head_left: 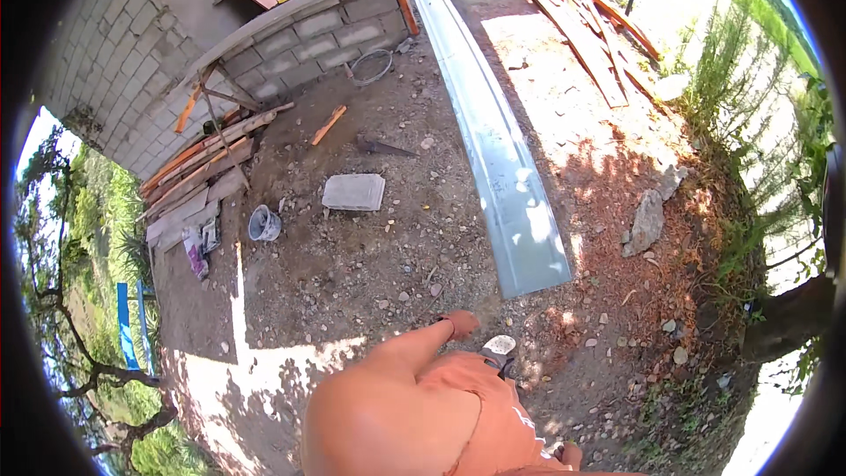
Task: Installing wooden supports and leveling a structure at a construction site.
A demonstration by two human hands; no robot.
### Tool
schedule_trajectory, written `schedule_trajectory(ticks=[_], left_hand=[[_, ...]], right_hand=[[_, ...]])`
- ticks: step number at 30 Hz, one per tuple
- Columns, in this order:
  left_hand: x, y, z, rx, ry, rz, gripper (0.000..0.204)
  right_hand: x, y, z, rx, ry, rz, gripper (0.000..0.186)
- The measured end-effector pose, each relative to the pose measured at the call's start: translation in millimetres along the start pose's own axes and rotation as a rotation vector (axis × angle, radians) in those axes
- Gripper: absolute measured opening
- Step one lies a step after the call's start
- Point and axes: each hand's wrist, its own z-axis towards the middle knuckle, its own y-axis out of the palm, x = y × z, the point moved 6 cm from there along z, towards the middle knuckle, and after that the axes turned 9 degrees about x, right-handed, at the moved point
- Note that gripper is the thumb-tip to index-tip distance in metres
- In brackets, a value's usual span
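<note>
My left arm reaches forward from an orange shirt (493,397). Its hand (463,324) hangs over the gravelly ground, a band at the wrist, just short of the near end of a long galvanized metal sheet (498,159). Between hand and sheet a small gap shows. At the lower edge my right hand (569,454) is partly visible beside the shirt, with no object made out in it. The fingers of both hands are too small to read. A pale rounded patch (500,345), perhaps a shoe tip, lies under the shirt's edge. The sheet's far end rests by a low block wall.
A concrete block (353,192), a bucket (263,224), a dark tapering tool (385,149) and a wire coil (370,67) lie on the left. Planks (198,163) lean near the block wall (308,40). More boards (582,26) lie far right, a rock (646,222) nearer.
</note>
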Motion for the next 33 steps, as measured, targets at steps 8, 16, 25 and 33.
schedule_trajectory(ticks=[8,16,25,33], left_hand=[[47.8,-2.2,-56.1,0.136,0.444,0.979,0.023],[-10.8,83.1,-90.6,0.048,-0.123,0.476,0.027],[150.3,128.6,-70.7,0.137,-0.155,0.252,0.026],[252.1,121.1,16.5,0.124,-0.137,0.254,0.025]], right_hand=[[-152.6,-12.6,-39.4,-0.326,0.045,0.320,0.019],[-267.6,-62.7,50.1,-0.039,0.065,0.029,0.010],[-583.0,8.6,73.8,-0.216,-0.177,-0.081,0.005],[-748.3,190.0,17.4,-0.469,-0.738,-0.371,0.019]])
